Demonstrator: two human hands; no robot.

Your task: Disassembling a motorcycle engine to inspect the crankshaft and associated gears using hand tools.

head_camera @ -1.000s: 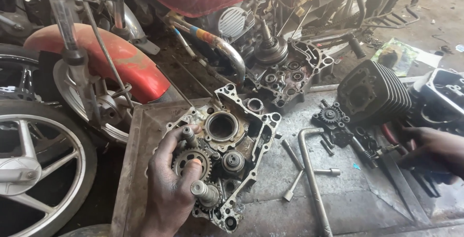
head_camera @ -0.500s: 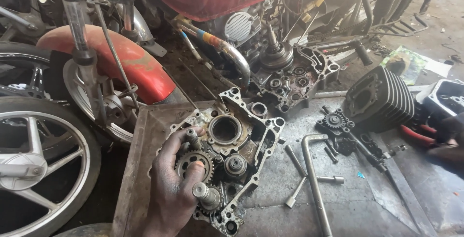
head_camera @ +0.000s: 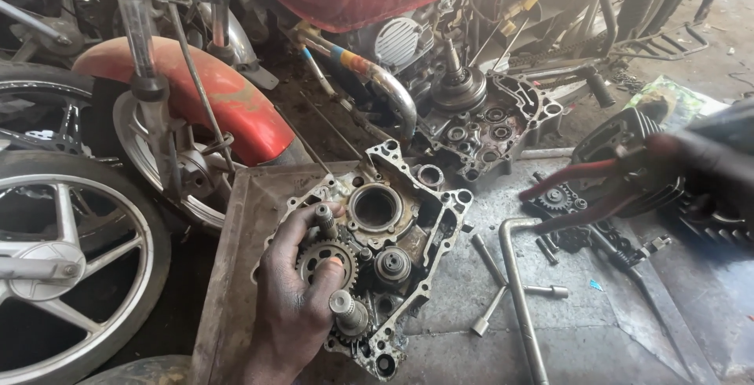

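While the left hand (head_camera: 302, 295) lies open-fingered on the crankcase half (head_camera: 377, 251) gear (head_camera: 326, 259), the blurred right hand (head_camera: 707, 169), at three o'clock, grips red-handled pliers (head_camera: 581, 192).

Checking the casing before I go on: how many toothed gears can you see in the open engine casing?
2: one gear under the left hand, and a smaller one right of it. More may be hidden.

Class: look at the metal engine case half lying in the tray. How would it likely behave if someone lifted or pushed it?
The engine case half is probably heavy and rigid, being thick cast metal carrying gears. Its oily, grimy surface may feel slippery. Lying flat in the tray, it should slide rather than roll.
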